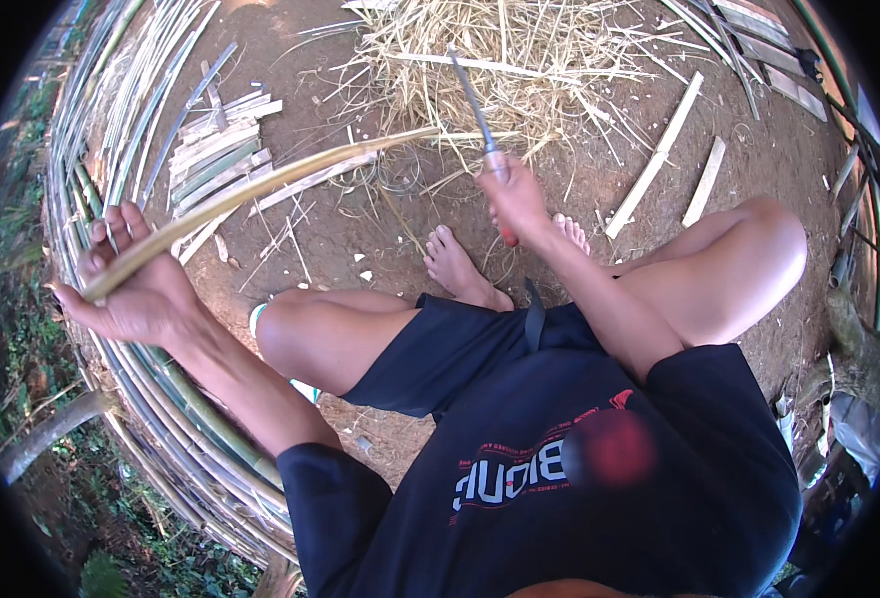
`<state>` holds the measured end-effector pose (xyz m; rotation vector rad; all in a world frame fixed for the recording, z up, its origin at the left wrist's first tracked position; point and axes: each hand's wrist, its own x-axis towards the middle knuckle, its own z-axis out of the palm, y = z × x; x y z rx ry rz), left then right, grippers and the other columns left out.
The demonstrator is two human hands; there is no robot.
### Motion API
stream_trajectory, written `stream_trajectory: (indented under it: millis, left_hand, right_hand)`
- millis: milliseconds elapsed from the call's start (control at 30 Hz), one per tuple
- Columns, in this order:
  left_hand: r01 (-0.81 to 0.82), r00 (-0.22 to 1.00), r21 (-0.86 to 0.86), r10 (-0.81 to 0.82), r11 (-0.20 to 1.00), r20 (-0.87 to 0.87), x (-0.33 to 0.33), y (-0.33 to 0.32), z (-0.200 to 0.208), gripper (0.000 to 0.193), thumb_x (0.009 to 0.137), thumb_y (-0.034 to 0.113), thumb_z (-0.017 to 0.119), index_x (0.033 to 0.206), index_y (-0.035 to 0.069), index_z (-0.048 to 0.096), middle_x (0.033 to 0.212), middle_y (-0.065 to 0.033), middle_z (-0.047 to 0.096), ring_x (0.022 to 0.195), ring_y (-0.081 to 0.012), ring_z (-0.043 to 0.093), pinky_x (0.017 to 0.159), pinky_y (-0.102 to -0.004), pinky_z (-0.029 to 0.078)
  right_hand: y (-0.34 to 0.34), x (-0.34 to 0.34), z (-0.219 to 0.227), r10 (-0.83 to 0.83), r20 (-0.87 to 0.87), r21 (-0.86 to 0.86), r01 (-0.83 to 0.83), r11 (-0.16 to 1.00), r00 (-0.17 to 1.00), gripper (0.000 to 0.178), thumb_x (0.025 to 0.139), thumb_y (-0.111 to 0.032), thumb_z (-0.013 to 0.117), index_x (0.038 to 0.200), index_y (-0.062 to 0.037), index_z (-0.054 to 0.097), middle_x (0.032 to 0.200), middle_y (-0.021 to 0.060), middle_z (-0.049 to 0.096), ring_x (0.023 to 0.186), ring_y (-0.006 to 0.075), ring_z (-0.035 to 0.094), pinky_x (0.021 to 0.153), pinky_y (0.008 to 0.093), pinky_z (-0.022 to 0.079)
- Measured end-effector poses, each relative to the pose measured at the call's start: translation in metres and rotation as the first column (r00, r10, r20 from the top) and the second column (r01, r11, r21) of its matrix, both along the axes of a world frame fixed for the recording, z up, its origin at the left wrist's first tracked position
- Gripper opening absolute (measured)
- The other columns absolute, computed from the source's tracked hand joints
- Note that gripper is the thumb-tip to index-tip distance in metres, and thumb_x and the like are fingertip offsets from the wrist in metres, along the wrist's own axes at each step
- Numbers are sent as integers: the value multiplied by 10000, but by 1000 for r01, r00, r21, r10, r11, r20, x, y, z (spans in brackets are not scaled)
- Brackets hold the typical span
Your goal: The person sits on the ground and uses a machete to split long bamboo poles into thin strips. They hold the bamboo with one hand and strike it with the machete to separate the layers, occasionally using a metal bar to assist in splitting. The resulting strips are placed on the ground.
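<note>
A long yellowish bamboo strip [260, 187] lies across the upturned palm of my left hand [146, 279]. That hand's fingers are loosely curled and its thumb points outward, so the hold is light. The strip runs up and to the right, its far end near the pile of shavings. My right hand [520, 202] is closed around the handle of a knife [477, 108]. Its long, narrow grey blade points away from me, and a bit of red shows at the handle's lower end. The blade passes close by the strip's far end; whether they touch I cannot tell.
A heap of thin shavings [520, 75] covers the ground ahead. Split slats [215, 159] are stacked at left, with long poles [176, 399] curving along that side. Loose pale slats [659, 154] lie to the right. My bare feet [457, 264] rest on the soil.
</note>
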<state>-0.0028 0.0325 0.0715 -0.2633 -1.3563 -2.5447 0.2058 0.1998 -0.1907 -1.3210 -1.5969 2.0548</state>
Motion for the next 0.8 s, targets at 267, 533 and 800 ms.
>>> stream_trajectory:
  millis: [267, 533, 800]
  left_hand:
    - [31, 978, -257, -83, 966, -192, -1, 10, 4, 529, 914, 520, 431, 513, 182, 354, 432, 30, 253, 366, -67, 194, 359, -224, 161]
    - [-141, 989, -92, 136, 986, -53, -48, -33, -19, 525, 907, 510, 404, 515, 174, 304, 423, 35, 215, 356, -81, 176, 349, -223, 165]
    - [-14, 992, -64, 6, 998, -124, -37, -40, -21, 541, 919, 507, 401, 507, 165, 325, 416, 38, 219, 343, -72, 175, 336, -222, 184]
  right_hand:
    - [-44, -26, 17, 465, 101, 390, -465, 795, 880, 215, 776, -224, 656, 903, -70, 577, 704, 131, 635, 612, 261, 635, 588, 413, 489]
    - [-41, -41, -27, 440, 160, 462, -461, 758, 884, 120, 769, -136, 592, 861, -60, 577, 637, 212, 592, 606, 410, 595, 572, 478, 461]
    - [-19, -50, -52, 373, 334, 256, -465, 848, 865, 132, 797, -169, 590, 835, -42, 580, 697, 222, 617, 656, 367, 633, 600, 467, 473]
